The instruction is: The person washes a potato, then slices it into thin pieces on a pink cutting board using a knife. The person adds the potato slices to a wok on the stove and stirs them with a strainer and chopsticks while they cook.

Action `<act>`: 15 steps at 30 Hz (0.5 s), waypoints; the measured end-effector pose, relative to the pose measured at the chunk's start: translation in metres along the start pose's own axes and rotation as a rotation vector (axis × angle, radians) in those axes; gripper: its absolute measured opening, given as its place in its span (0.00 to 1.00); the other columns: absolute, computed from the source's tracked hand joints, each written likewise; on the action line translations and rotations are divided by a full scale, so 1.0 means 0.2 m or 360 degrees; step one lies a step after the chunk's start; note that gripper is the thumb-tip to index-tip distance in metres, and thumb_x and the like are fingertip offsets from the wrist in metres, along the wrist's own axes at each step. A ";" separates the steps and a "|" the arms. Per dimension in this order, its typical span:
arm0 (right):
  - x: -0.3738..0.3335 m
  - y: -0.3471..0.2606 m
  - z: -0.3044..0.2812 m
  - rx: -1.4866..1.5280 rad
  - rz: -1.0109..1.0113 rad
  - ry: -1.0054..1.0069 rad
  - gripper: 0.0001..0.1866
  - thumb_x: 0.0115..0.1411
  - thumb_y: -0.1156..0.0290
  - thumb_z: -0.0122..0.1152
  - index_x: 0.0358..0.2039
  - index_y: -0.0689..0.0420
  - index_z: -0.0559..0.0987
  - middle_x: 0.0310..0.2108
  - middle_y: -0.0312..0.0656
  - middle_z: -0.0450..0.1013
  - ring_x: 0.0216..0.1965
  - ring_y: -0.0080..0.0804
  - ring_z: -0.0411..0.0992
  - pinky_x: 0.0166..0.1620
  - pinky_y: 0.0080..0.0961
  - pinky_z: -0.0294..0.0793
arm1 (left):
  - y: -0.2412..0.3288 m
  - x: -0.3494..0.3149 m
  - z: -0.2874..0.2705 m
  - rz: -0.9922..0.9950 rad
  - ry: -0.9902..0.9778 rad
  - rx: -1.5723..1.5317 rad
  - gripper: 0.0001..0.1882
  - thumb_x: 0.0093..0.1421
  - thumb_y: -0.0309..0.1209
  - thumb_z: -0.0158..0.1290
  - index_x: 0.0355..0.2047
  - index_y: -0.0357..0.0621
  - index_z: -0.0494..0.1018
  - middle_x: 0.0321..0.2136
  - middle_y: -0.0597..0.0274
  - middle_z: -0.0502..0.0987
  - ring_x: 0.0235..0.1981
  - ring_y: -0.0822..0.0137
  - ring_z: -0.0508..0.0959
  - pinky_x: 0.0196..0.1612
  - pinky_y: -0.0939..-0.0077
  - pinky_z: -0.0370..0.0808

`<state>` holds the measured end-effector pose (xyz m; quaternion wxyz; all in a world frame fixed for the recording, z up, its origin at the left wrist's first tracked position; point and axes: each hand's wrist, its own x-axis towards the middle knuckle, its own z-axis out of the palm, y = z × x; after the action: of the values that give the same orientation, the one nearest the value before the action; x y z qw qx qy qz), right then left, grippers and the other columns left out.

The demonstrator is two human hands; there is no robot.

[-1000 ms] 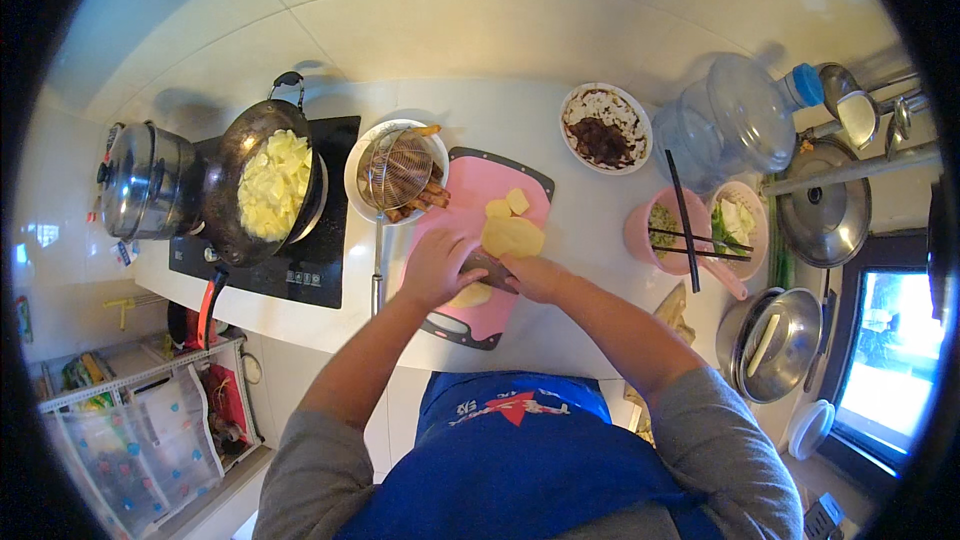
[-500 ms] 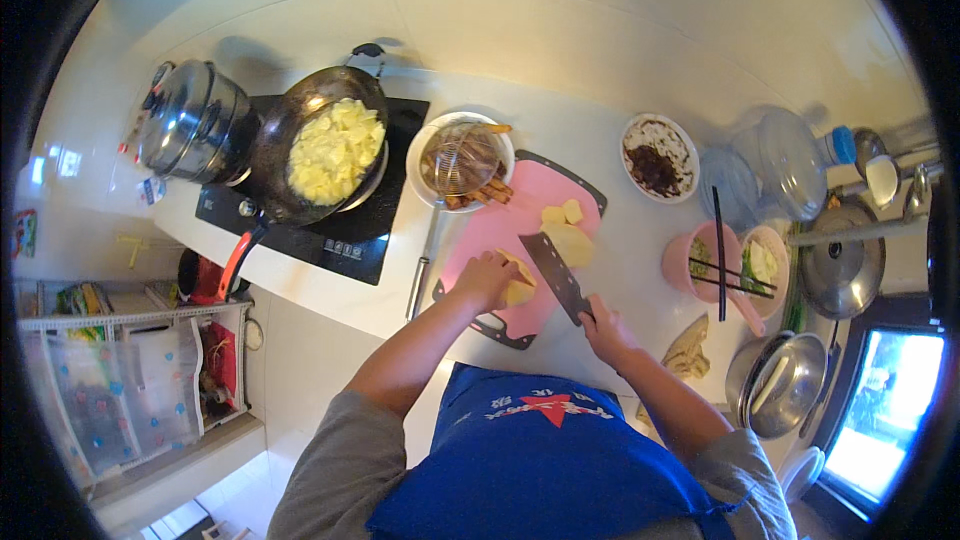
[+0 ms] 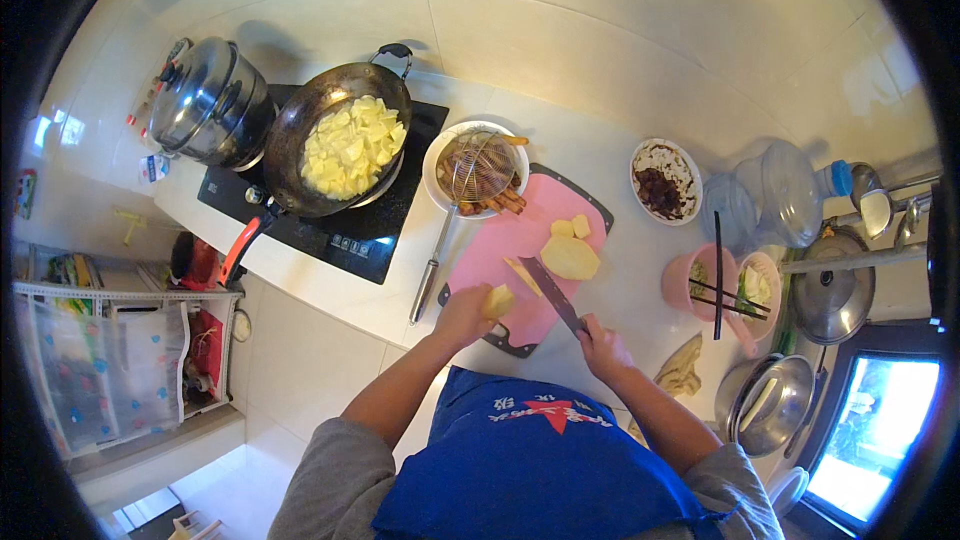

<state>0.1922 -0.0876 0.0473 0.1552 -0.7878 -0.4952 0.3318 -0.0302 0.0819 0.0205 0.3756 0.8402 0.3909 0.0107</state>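
Note:
My right hand (image 3: 603,348) grips the handle of a kitchen knife (image 3: 552,294), its wide dark blade over the pink cutting board (image 3: 508,244). Against the blade's left side leans a thin pale-yellow potato slice (image 3: 521,276). Closed round a chunk of peeled potato (image 3: 498,301), my left hand (image 3: 468,317) is at the board's left near edge, apart from the blade. Beyond the knife lie a larger potato piece (image 3: 570,259) and a few small potato pieces (image 3: 571,227).
A wok (image 3: 290,145) of sliced potato sits on the black cooktop (image 3: 345,252), beside a lidded pot (image 3: 215,105). A wire skimmer (image 3: 432,262) rests across a white bowl (image 3: 432,178). Rightward are a dark-and-white food bowl (image 3: 668,178), pink pot (image 3: 680,285), chopsticks (image 3: 718,275) and cloth (image 3: 682,367).
My left hand has drawn back to the left with the potato chunk, away from the knife. A thin slice now shows beside the blade. The whole view has shifted slightly.

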 end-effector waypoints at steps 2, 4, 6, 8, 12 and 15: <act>-0.02 0.02 0.00 0.0016 0.0005 0.0097 0.08 0.60 0.66 0.50 0.38 0.52 0.67 0.23 0.57 0.72 0.27 0.61 0.72 0.28 0.53 0.69 | -0.01 -0.01 0.02 0.0057 0.0248 0.0124 0.22 0.42 0.28 0.61 0.40 0.45 0.69 0.34 0.56 0.74 0.38 0.50 0.72 0.42 0.59 0.69; -0.05 0.02 -0.02 0.0040 0.0003 0.0230 0.08 0.60 0.66 0.51 0.38 0.52 0.68 0.23 0.56 0.72 0.26 0.59 0.72 0.27 0.52 0.70 | -0.05 0.03 0.05 0.0324 0.0478 0.0219 0.23 0.41 0.28 0.60 0.39 0.44 0.69 0.34 0.57 0.74 0.39 0.52 0.72 0.42 0.59 0.68; -0.09 0.02 -0.04 0.0029 0.0003 0.0255 0.08 0.59 0.67 0.52 0.38 0.52 0.68 0.22 0.55 0.72 0.26 0.58 0.72 0.27 0.51 0.70 | -0.08 0.05 0.08 0.0504 0.0579 0.0317 0.23 0.39 0.28 0.60 0.39 0.44 0.69 0.34 0.57 0.74 0.39 0.54 0.71 0.43 0.60 0.67; -0.13 0.04 -0.06 -0.0014 0.0005 0.0253 0.07 0.59 0.67 0.52 0.38 0.52 0.69 0.22 0.54 0.72 0.26 0.57 0.72 0.28 0.50 0.71 | -0.08 0.06 0.11 0.0608 0.0548 0.0409 0.23 0.38 0.28 0.60 0.38 0.45 0.69 0.35 0.58 0.73 0.40 0.56 0.71 0.44 0.60 0.67; -0.23 0.07 -0.07 -0.0111 -0.0010 0.0195 0.07 0.59 0.67 0.52 0.38 0.51 0.69 0.21 0.53 0.72 0.26 0.55 0.73 0.29 0.49 0.71 | -0.13 -0.05 0.14 0.0730 0.0458 0.0458 0.23 0.38 0.27 0.59 0.39 0.45 0.69 0.41 0.57 0.72 0.47 0.56 0.69 0.50 0.60 0.66; -0.29 0.08 -0.03 -0.0190 0.0042 0.0043 0.08 0.60 0.65 0.50 0.39 0.50 0.68 0.23 0.52 0.73 0.26 0.55 0.73 0.29 0.49 0.71 | -0.15 -0.13 0.14 0.0694 0.0400 0.0272 0.24 0.40 0.26 0.58 0.41 0.44 0.70 0.46 0.56 0.70 0.51 0.54 0.67 0.54 0.59 0.64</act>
<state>0.1900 -0.1454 0.0650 0.1103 -0.8064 -0.5016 0.2931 -0.0593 0.0591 -0.0126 0.2407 0.9253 0.2437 0.1627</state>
